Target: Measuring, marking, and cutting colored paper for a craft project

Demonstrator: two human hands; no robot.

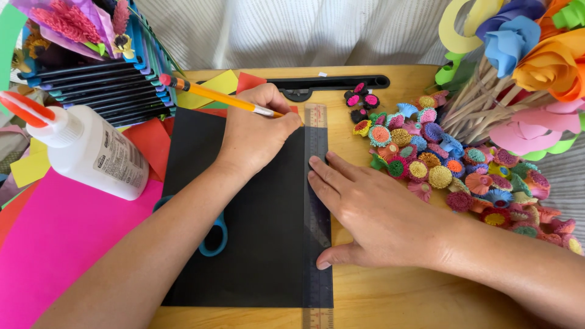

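Observation:
A black sheet of paper (256,237) lies on the wooden board (390,304). A clear ruler (317,140) runs along the sheet's right edge. My left hand (256,137) grips a yellow pencil (213,94) with its tip at the ruler's top left edge. My right hand (372,213) lies flat on the ruler and the board, fingers spread, pressing the ruler down. Blue scissors (213,237) lie partly under my left forearm on the black sheet.
A white glue bottle with an orange cap (91,149) stands at the left beside pink paper (55,244). Several small quilled paper flowers (451,170) are heaped at the right. Large paper flowers on sticks (524,67) rise at the upper right. A black-and-blue paper stack (109,85) is upper left.

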